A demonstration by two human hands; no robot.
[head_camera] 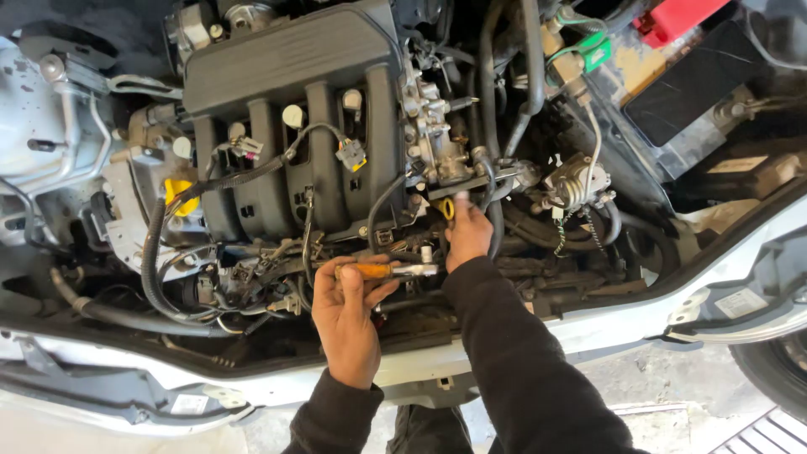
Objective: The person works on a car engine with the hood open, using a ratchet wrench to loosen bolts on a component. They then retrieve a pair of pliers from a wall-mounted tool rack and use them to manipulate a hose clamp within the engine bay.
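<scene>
An orange-handled tool (378, 270) is gripped by the closed left hand (346, 313), low before the black intake manifold (290, 126) — the right hand (467, 235) is pinched on a yellow dipstick ring (447, 207) beside it.

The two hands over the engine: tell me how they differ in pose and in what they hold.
The left hand lies nearer the bumper, fingers curled round an orange-handled tool held crosswise. The right hand reaches deeper into the bay, its fingertips at a small yellow part beside the black hoses; whether it grips that part cannot be told. The left hand shows its back, the right is partly hidden. Both wear dark sleeves.
</scene>
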